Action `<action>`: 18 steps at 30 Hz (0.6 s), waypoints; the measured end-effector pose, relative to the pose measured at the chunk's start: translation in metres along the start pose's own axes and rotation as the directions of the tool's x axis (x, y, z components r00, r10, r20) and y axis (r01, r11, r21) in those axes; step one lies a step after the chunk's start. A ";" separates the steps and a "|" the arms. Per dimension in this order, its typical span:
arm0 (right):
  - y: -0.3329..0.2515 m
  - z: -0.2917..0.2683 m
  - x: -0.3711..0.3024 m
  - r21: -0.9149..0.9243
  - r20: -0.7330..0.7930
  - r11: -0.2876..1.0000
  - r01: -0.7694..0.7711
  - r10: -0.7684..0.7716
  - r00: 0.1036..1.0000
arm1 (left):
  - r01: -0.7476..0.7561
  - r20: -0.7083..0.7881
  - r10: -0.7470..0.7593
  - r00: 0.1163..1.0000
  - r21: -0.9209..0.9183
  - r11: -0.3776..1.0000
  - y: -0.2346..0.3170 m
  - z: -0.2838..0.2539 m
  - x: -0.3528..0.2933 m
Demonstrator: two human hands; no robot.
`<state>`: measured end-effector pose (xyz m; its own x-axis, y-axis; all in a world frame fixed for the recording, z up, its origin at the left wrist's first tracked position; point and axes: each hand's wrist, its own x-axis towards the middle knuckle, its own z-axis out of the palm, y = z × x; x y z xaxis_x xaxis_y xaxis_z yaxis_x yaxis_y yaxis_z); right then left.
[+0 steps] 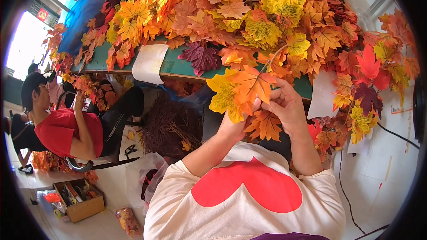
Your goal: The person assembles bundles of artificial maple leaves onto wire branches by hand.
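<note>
A: Grip first?
B: Left hand (233, 126) closed on the leaf spray (253, 84), just right of the frame's centre; thumb tip at the leaves, remaining fingers mostly hidden behind them. Right hand (288, 106) meets it from the right, fingers curled, thumb and forefinger close together at the spray; cannot tell whether they pinch part of it.

A: Appearance of the spray?
B: Lobed, maple-like leaves with toothed edges. A yellow leaf (222, 93), speckled darker along its veins, faces left; an orange leaf (252, 82) with fine dark veins overlaps it. A second orange leaf (265, 125) hangs below the hands. A thin brown stem (276, 58) slants toward the upper right.

A: Around it?
B: Green table (178, 65) just beyond, bearing a leaf heap (200, 18) in orange, yellow and red across the top of the frame. A purple leaf (202, 58) lies at the near edge; a white sheet (150, 64) droops over that edge, left of it.

A: Further out?
B: Dark twigs (164, 126) below the table, left of centre. A co-worker in a red shirt (66, 131) sits at far left; cardboard box (86, 211), lower left.
</note>
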<state>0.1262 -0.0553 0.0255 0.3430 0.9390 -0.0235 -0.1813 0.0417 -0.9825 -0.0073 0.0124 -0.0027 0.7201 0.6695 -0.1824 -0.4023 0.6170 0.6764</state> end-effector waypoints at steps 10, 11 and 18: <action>0.003 0.015 -0.002 0.073 -0.078 0.984 0.162 -0.157 0.985 | 0.100 -0.038 -0.106 0.994 -0.120 0.988 0.006 0.009 -0.004; 0.002 0.015 -0.002 0.046 -0.075 0.985 0.167 -0.163 0.984 | 0.067 -0.001 -0.068 0.998 -0.167 0.984 0.004 0.008 -0.003; -0.004 0.017 -0.004 0.044 -0.109 0.978 0.204 -0.198 0.974 | 0.114 0.013 -0.114 0.993 -0.237 0.965 0.004 0.010 -0.004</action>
<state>0.1095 -0.0537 0.0331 0.4703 0.8694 0.1517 -0.1476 0.2470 -0.9577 -0.0060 0.0077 0.0079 0.7688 0.5892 -0.2486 -0.4400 0.7694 0.4630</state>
